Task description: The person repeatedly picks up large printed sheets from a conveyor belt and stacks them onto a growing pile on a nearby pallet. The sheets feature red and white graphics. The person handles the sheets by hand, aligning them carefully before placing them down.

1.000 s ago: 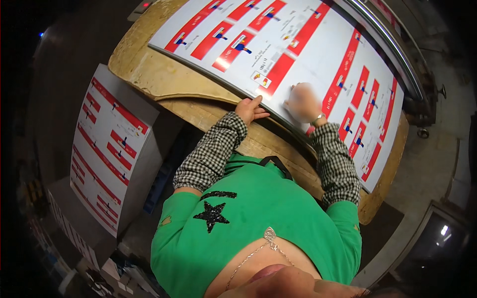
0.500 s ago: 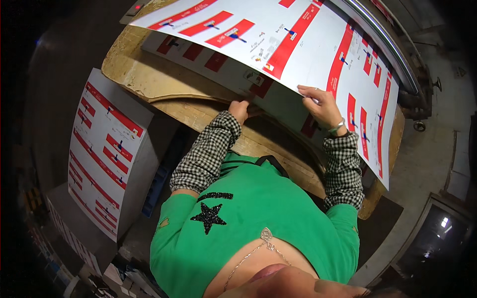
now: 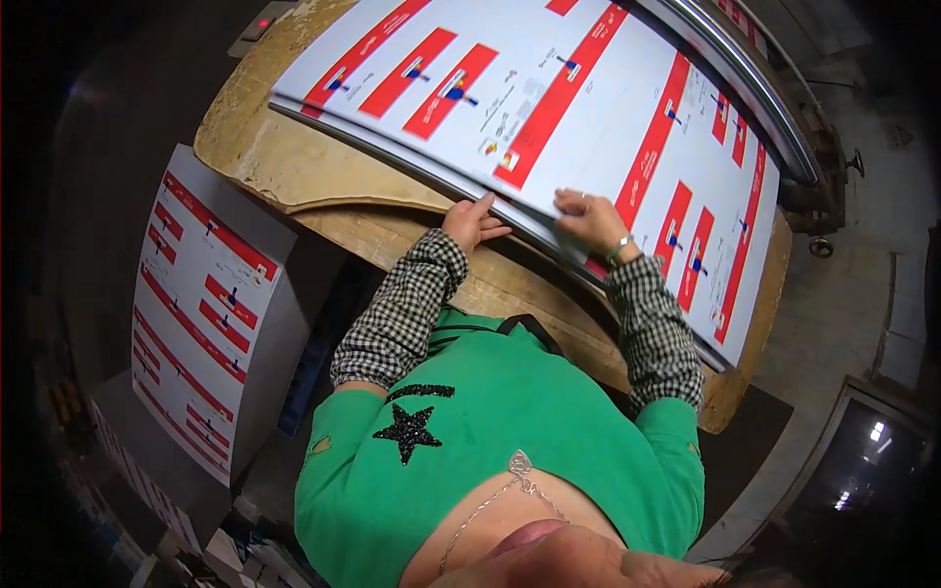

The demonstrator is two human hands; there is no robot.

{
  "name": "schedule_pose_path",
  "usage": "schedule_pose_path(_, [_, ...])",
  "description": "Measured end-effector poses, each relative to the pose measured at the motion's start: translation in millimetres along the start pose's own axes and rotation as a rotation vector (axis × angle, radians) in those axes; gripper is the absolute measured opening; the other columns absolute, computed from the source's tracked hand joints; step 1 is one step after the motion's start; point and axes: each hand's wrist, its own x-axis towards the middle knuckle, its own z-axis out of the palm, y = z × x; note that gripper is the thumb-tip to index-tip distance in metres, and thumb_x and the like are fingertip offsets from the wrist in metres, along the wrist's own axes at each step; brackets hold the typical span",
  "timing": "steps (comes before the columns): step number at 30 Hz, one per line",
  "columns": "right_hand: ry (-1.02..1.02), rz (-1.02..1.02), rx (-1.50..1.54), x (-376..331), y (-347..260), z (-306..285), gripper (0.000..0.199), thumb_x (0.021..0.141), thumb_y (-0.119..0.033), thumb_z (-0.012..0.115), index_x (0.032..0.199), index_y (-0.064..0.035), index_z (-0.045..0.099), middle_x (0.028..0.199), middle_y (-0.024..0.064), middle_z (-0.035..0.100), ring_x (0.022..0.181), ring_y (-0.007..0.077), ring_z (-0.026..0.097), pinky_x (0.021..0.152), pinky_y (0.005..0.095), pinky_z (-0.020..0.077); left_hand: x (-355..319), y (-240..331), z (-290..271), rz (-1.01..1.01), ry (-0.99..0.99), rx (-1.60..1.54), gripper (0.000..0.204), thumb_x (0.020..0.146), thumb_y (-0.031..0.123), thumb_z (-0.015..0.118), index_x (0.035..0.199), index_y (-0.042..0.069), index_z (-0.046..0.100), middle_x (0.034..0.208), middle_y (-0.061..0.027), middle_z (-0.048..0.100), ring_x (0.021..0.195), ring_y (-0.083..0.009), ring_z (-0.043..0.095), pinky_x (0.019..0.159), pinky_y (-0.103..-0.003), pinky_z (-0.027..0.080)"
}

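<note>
Dim workshop; worn wooden worktop (image 3: 240, 147), shiny metal bar (image 3: 753, 86) along its far side. Head view: printed sheet (image 3: 588, 122) atop a stack on the worktop, long side apparently following the worktop's near edge. Left hand (image 3: 472, 227) at that edge, fingers extended, loosely spread. Right hand (image 3: 590, 225) nearer the sheet, over its margin; sheet spreads away beyond the curled fingers. Blurred, grasp cannot be told.
</note>
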Motion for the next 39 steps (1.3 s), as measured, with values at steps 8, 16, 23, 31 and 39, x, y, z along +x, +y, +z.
schedule_pose_path(8, [0.131,-0.097,-0.48,21,8,21,0.067,0.061,-0.039,0.072,0.114,-0.0038,0.051,0.125,0.0215,0.042,0.119,0.0389,0.036,0.094,0.0463,0.0359,2,1,-2,-0.028,-0.087,0.064,0.033,0.088,0.021,0.05,0.109,-0.003,0.046,0.108,-0.0151,0.054,0.096,-0.0266,0.057,0.08,-0.039,0.051])
schedule_pose_path(16, [0.019,-0.205,-0.518,-5,-1,12,0.051,0.064,-0.026,0.065,0.107,-0.0016,0.055,0.117,0.0197,0.05,0.11,0.0381,0.046,0.089,0.0382,0.0418,5,1,-20,-0.022,-0.25,0.146,0.021,0.078,0.007,0.056,0.095,-0.006,0.055,0.083,-0.0088,0.06,0.079,-0.0163,0.059,0.075,-0.033,0.051])
schedule_pose_path(23, [0.205,-0.219,-0.086,-16,-50,-30,0.024,0.071,-0.016,0.052,0.087,-0.0017,0.062,0.094,0.015,0.063,0.076,0.0312,0.061,0.068,0.0348,0.0489,2,-3,-9,-0.033,0.053,0.103,0.035,0.084,0.005,0.033,0.115,-0.007,0.043,0.111,-0.0201,0.052,0.101,-0.0332,0.054,0.083,-0.045,0.049])
schedule_pose_path(31, [0.049,-0.154,-0.09,-21,-10,20,0.03,0.069,-0.013,0.06,0.095,-0.0006,0.061,0.109,0.017,0.058,0.093,0.0279,0.06,0.079,0.031,0.0479,12,-10,-12,0.058,0.095,0.125,0.033,0.082,0.008,0.043,0.109,-0.01,0.039,0.099,-0.0228,0.053,0.078,-0.0341,0.06,0.065,-0.044,0.053])
schedule_pose_path(39, [0.19,0.031,-0.32,59,33,-7,0.04,0.068,-0.033,0.062,0.098,-0.0055,0.061,0.099,0.0152,0.058,0.095,0.0317,0.053,0.085,0.0364,0.0426,1,-4,-3,0.034,-0.029,0.108,0.035,0.088,0.021,0.049,0.111,-0.004,0.042,0.102,-0.0164,0.055,0.088,-0.0304,0.06,0.07,-0.041,0.055])
